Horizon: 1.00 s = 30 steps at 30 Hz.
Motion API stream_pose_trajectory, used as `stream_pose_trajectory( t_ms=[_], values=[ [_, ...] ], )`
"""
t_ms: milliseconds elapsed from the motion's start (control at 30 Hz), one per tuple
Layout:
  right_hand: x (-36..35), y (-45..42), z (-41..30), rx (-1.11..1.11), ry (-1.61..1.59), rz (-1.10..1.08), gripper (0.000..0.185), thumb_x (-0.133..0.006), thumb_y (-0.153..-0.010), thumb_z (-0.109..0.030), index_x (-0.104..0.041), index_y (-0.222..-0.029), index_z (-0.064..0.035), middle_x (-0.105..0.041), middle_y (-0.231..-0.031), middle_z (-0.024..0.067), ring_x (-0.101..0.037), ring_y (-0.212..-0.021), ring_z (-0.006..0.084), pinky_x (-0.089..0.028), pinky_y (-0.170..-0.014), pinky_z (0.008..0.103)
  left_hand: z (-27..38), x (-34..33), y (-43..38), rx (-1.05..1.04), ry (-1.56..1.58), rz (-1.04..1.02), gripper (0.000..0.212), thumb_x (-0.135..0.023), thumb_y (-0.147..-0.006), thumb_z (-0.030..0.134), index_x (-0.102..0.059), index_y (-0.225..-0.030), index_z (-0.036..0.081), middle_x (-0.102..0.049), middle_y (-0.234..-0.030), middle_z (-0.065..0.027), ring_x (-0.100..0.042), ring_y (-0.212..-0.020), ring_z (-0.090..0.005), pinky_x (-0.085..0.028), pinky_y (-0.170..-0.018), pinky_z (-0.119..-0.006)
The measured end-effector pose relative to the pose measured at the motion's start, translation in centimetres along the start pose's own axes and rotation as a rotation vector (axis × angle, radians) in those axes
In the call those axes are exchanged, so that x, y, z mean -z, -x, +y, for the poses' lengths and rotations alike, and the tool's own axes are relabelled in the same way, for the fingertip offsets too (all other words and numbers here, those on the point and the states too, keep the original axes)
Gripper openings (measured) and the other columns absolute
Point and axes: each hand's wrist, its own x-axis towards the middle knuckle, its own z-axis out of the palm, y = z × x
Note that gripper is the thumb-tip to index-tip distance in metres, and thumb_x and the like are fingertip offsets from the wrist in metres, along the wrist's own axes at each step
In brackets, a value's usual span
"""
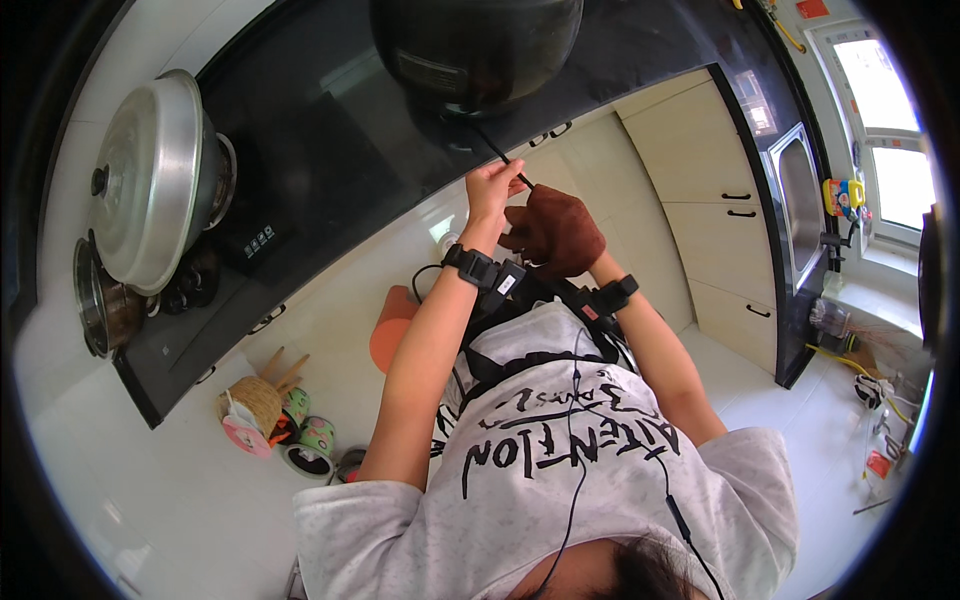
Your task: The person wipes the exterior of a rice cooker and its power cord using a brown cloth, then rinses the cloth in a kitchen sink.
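A black cord (pixel 489 142) runs from beneath a large black rounded appliance (pixel 480 52) on the dark countertop, over its front edge. My left hand (pixel 493 189) pinches the cord between thumb and fingers, just off the counter's edge. Close beside it, a reddish-brown cloth (pixel 566 232) covers my right hand, whose fingers are hidden under it. The cord passes into the cloth, which is closed around it. Black straps with small boxes sit on both wrists.
On the left, a lidded metal pot (pixel 150 180) stands on the black stove, with a smaller pan (pixel 112 307) near it. A steel sink (pixel 799 202) is at the right. An orange cylinder (pixel 394 330) and a woven twine basket (pixel 251 401) are down by the cabinets.
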Motion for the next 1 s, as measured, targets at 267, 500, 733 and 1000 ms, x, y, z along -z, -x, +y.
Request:
stream_pose_trajectory(
  t_ms=[267, 500, 733, 1000],
  values=[
    [1.7, -0.1, -0.3, -0.17, -0.324, -0.158, 0.048, -0.077, -0.049, -0.013, -0.055, -0.091, -0.0062, -0.056, -0.086, 0.0112, -0.057, -0.083, 0.0325, -0.048, -0.072, 0.0359, -0.6, -0.3, 0.5, 0.022, 0.038, 0.047, 0.015, -0.068, -0.083, 0.015, -0.068, -0.087, 0.001, -0.063, -0.074, -0.0029, -0.059, -0.065, -0.0082, -0.052, -0.064, -0.02],
    [0.8, -1.0, 0.7, -0.144, -0.039, -0.151, 0.058, -0.077, -0.044, -0.011, -0.056, -0.097, -0.0071, -0.059, -0.092, 0.0108, -0.059, -0.083, 0.0298, -0.049, -0.075, 0.0345, 0.3, -0.1, 0.3, -0.031, 0.025, 0.004, 0.016, -0.068, -0.083, 0.016, -0.067, -0.086, 0.0, -0.063, -0.074, -0.003, -0.058, -0.063, -0.0087, -0.051, -0.063, -0.021],
    [1.6, 0.9, -0.6, -0.465, -0.818, -0.148, 0.036, -0.07, -0.057, 0.002, -0.056, -0.09, -0.0027, -0.062, -0.083, 0.0045, -0.059, -0.078, 0.0118, -0.048, -0.07, 0.0248, -0.2, 0.1, 0.8, 0.092, 0.106, -0.086, 0.021, -0.063, -0.088, 0.019, -0.065, -0.094, -0.001, -0.065, -0.085, -0.0071, -0.061, -0.077, -0.0127, -0.052, -0.075, -0.024],
    [-1.5, 1.3, 3.4, -0.192, -0.383, -0.203, 0.017, -0.063, -0.077, -0.011, -0.052, -0.089, -0.0122, -0.059, -0.087, -0.0012, -0.052, -0.073, 0.0087, -0.043, -0.06, 0.0242, -1.2, 4.3, 1.7, -0.036, 0.189, 0.179, 0.023, -0.038, -0.078, -0.005, -0.052, -0.065, 0.007, -0.059, -0.078, -0.0062, -0.059, -0.077, -0.0183, -0.049, -0.078, -0.029]
  ],
)
